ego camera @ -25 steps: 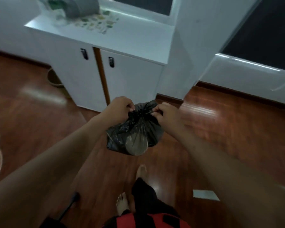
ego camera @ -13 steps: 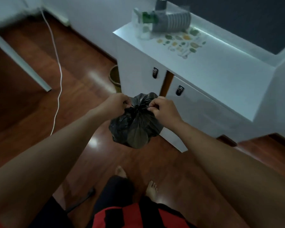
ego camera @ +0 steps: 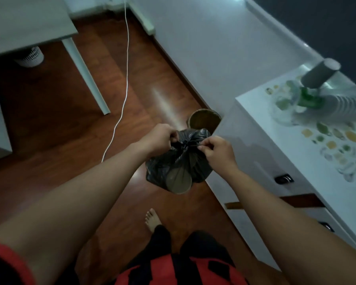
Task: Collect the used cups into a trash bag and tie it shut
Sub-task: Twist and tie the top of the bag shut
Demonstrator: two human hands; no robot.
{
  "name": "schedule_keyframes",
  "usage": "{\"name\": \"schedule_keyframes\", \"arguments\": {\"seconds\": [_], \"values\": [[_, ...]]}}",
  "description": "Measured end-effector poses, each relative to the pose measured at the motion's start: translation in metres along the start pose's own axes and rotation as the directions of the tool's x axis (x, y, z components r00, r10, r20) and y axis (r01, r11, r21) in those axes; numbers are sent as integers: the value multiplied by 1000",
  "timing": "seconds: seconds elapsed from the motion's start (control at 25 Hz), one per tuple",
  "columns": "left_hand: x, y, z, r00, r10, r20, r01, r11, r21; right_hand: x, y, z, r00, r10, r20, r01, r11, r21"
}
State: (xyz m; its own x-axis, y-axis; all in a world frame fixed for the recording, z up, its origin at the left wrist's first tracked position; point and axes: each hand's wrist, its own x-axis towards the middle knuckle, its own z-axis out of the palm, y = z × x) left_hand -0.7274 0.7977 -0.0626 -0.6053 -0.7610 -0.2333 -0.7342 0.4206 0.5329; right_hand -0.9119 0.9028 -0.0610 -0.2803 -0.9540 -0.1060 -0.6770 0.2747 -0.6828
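Note:
A small black trash bag [ego camera: 173, 161] hangs in the air in front of me, its neck gathered into a knot at the top. The round bottom of a cup [ego camera: 178, 181] presses against the thin plastic from inside. My left hand [ego camera: 159, 138] grips the bag's neck on the left of the knot. My right hand [ego camera: 217, 151] pinches the neck on the right with thumb and fingers. Both arms reach forward over the wooden floor.
A white cabinet [ego camera: 275, 161] stands at the right, with a stack of paper cups [ego camera: 341, 106] and a grey tube on top. A brown bin [ego camera: 203, 120] sits beside it. A white table leg [ego camera: 86, 77], a white cable [ego camera: 125, 79] and a white basket [ego camera: 30, 57] are at the left.
The view has swung to the left, so the cabinet now lies at the right and the brown bin shows. Both hands have kept hold of the bag's neck.

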Motion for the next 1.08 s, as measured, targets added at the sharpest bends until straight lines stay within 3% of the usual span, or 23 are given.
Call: {"name": "schedule_keyframes", "arguments": {"seconds": [0.24, 0.44, 0.76, 1.08], "values": [[114, -65, -78, 997, -4, -76, 3, 1000, -13, 144, -42, 33, 998, 63, -11, -62, 997, 55], [227, -121, -116, 999, -4, -46, 6, 1000, 31, 268, -53, 61, 990, 140, -26, -136, 982, 130], [407, -186, -140, 999, -6, 43, 6, 1000, 1, 430, -45, 92, 932, 363, -14, -356, 920, 161], [572, -260, -107, 951, 95, 296, -108, 994, 30, 568, 15, 160, 816, 572, -81, -555, 815, 168]]}}
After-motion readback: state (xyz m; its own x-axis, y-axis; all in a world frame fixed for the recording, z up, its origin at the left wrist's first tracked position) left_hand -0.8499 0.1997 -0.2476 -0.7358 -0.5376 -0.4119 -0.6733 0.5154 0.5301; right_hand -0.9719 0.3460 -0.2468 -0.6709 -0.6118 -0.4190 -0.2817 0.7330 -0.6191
